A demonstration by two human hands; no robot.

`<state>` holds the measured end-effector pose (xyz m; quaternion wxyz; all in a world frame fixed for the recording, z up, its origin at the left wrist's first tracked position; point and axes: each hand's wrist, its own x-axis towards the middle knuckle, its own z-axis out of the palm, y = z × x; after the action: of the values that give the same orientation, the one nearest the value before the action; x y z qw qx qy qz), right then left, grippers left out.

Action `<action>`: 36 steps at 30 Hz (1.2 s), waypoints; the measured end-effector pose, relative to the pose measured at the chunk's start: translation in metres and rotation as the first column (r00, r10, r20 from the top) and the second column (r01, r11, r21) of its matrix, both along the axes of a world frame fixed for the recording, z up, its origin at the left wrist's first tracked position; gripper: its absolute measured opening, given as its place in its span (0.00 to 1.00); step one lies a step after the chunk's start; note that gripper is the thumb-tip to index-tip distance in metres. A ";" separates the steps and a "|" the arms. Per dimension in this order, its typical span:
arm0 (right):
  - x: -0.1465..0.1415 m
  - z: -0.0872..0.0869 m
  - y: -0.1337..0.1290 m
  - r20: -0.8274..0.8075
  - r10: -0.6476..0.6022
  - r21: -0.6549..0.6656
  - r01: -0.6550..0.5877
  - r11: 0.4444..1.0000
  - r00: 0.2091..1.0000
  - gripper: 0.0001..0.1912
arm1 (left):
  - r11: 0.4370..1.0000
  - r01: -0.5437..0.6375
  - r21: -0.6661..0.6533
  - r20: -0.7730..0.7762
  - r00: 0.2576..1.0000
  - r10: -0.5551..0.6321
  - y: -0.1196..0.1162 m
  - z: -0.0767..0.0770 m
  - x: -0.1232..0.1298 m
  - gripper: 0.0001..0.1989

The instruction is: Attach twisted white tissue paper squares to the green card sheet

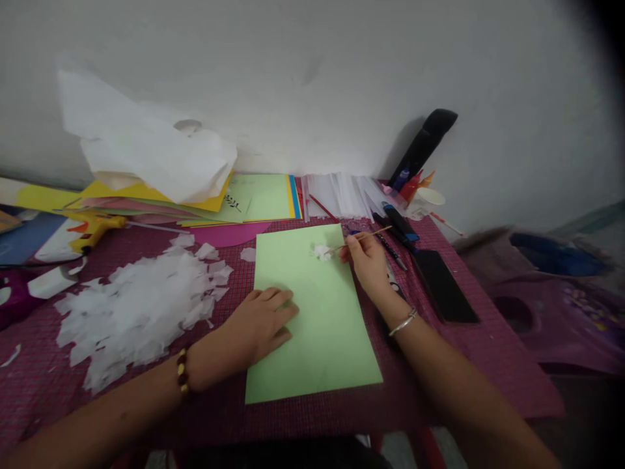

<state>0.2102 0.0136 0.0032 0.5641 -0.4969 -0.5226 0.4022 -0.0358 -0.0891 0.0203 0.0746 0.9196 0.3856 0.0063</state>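
Observation:
A light green sheet of paper (pixel 312 326) lies on the table in front of me. My left hand (pixel 266 319) rests flat on its left part, fingers stretched out. Between the fingers of my right hand (pixel 366 260) is a thin wooden stick (pixel 378 231), pinched near its middle. The stick's tip meets a small clump of crumpled white paper (pixel 322 252) on the upper right of the green sheet. To the left spreads a large heap of torn white paper pieces (pixel 146 306), with one loose piece (pixel 248 255) beside the sheet.
A yellow glue gun (pixel 95 229) and a purple tape dispenser (pixel 17 293) lie at the left. Coloured paper (pixel 263 195) and crumpled white paper (pixel 156 150) are stacked along the wall. Right of the sheet lie a black phone (pixel 446 286) and pens (pixel 390 251). The table's right edge (pixel 512 339) is close.

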 end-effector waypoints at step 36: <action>0.010 -0.003 0.009 -0.149 0.023 -0.139 -0.044 0.989 0.989 0.05 | 0.993 0.010 -0.121 0.367 0.929 0.035 0.141 -0.012 0.055 0.12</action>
<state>0.2197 0.0229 0.0000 0.5574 -0.4957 -0.4581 0.4835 0.0193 0.0519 0.0087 0.2013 0.8934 0.3702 0.1559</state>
